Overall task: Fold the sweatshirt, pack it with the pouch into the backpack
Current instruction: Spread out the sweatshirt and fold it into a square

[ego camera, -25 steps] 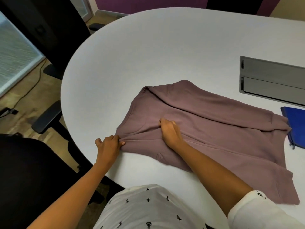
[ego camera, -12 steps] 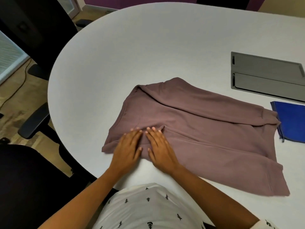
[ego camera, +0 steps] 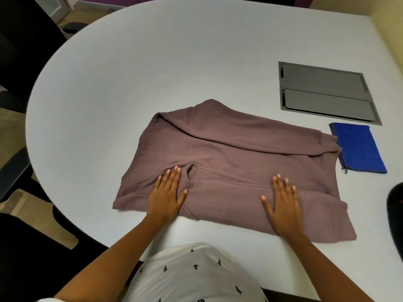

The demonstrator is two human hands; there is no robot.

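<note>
The right hand [ego camera: 283, 205] has slid away from the left hand [ego camera: 168, 192]; both lie flat and open on the sweatshirt [ego camera: 239, 158]. Beside its far corner, the pouch [ego camera: 357, 147] perhaps touches it, so further smoothing could drag it.

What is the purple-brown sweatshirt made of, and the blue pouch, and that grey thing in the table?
The sweatshirt looks like thick, soft matte cotton fleece: it lies in rounded folds and has ribbed cuffs. The blue pouch seems to be smooth woven fabric, maybe nylon, flat with a stitched edge. The grey panel set in the table looks like brushed metal, though painted plastic is possible.
</note>
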